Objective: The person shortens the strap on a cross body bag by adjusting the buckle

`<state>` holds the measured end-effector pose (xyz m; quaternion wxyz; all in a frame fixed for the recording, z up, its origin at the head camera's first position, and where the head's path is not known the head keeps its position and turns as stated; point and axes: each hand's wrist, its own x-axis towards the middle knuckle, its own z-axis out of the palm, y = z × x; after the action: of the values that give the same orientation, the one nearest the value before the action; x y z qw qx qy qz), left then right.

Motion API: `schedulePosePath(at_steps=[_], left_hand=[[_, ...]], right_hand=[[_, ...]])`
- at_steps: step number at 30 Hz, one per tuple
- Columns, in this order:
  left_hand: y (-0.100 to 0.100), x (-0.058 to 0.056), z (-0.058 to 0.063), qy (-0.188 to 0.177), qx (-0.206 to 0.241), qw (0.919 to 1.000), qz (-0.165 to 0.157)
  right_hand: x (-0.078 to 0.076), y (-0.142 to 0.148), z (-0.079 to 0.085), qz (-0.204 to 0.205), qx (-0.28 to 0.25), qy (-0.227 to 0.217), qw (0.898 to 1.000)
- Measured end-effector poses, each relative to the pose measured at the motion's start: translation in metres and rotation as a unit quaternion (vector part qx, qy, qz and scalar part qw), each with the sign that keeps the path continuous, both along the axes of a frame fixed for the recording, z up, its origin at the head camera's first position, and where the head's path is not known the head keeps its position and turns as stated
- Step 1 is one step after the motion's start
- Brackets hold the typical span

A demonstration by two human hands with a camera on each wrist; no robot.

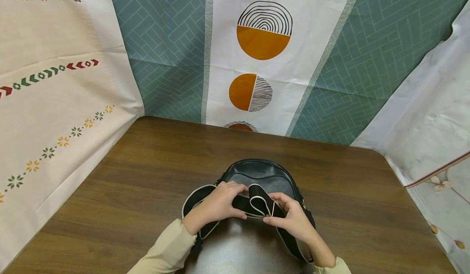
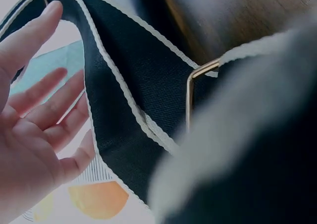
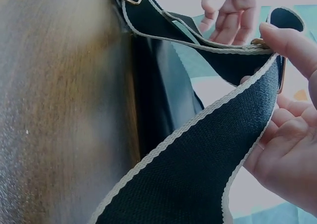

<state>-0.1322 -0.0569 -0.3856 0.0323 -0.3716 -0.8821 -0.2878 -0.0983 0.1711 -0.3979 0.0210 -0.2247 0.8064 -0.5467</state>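
A black handbag [image 1: 261,172] with a rounded top sits in front of me. Its wide black strap [image 1: 241,203], edged in cream, runs between both hands. With thumb and fingers, my right hand [image 1: 293,221] pinches the strap at a gold slider buckle [image 1: 273,208], where the webbing makes a small loop. My left hand [image 1: 222,202] is at the strap's left part, thumb apart from relaxed fingers; in the left wrist view those fingers [image 2: 54,105] lie along the strap's edge. Another gold buckle [image 2: 189,97] is nearer that wrist camera.
Under the bag is a brown wooden table [image 1: 158,176]. Patterned cloth [image 1: 172,54] hangs behind it, with pale cloth [image 1: 55,115] at the left and more [image 1: 433,115] at the right. Strap lengths hang beside both wrists.
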Motion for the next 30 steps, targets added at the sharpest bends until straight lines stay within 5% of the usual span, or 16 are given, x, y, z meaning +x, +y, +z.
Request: schedulePosePath(at_steps=[6,15,30], left_hand=[[-0.003,0.000,-0.002,-0.008,-0.013,0.9998,-0.008],[-0.009,-0.003,-0.001,-0.044,0.041,0.9971,-0.046],[-0.020,0.000,0.004,-0.110,0.070,0.9912,-0.022]], right_hand=[[-0.001,0.001,-0.001,-0.008,-0.007,-0.009,1.000],[-0.001,0.003,-0.001,-0.028,0.018,-0.016,0.999],[-0.001,0.010,0.003,0.030,0.037,-0.004,0.999]])
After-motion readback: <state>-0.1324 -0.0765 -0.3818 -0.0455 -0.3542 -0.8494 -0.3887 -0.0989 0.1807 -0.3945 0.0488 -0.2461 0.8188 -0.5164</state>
